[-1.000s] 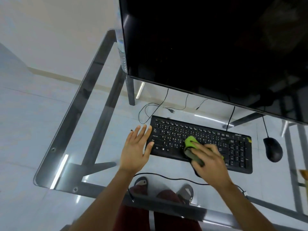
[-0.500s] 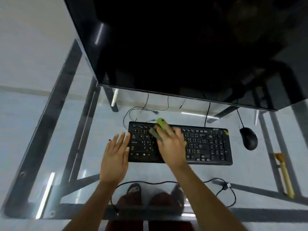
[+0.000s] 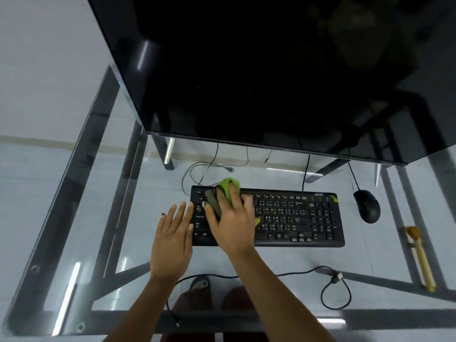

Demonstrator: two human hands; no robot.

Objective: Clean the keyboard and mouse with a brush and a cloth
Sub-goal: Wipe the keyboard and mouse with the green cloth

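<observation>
The right hand [image 3: 232,218] clasps the green cloth [image 3: 228,185] on the keyboard's [image 3: 296,215] left end, mid tabletop [image 3: 74,218]; the left hand [image 3: 172,233], fingers straight, steadies its left edge. The brush [image 3: 419,255] lies idle near the right edge, likely already used. The mouse [image 3: 367,205] seems still untouched. Since the earlier frame the cloth has slid from the keyboard's middle toward its far left corner
</observation>
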